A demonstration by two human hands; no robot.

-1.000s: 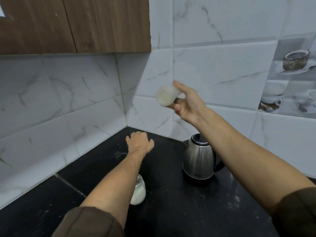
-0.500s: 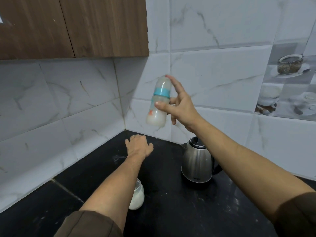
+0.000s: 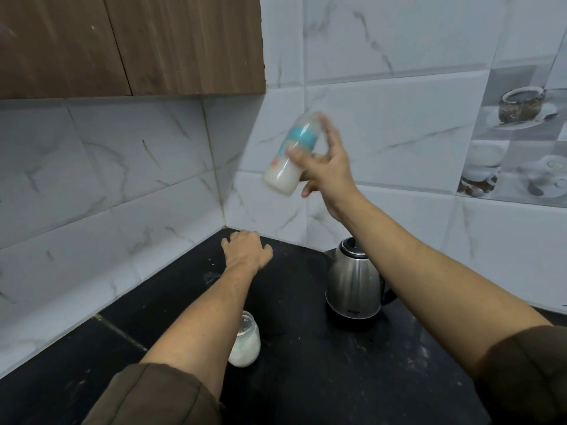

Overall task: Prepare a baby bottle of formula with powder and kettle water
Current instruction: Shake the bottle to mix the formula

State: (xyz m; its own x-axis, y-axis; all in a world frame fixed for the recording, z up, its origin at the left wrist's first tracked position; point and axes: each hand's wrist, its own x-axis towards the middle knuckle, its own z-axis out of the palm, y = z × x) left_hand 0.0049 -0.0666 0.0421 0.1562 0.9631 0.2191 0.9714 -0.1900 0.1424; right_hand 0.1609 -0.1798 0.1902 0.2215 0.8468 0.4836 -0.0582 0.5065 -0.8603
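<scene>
A capped baby bottle (image 3: 288, 154), milky white in its lower half and blurred at a tilt, hung in the air before the tiled wall, the grip of the right hand (image 3: 328, 167) pinching it, thumb on the body and a finger stretched up along the teal collar. Powder and water appeared already combined and the top fitted, leaving seemingly only the mixing to finish. The left hand (image 3: 245, 250) rested loose and empty on the counter (image 3: 306, 388), near the steel kettle (image 3: 352, 283) and a jar of white powder (image 3: 247, 348).
</scene>
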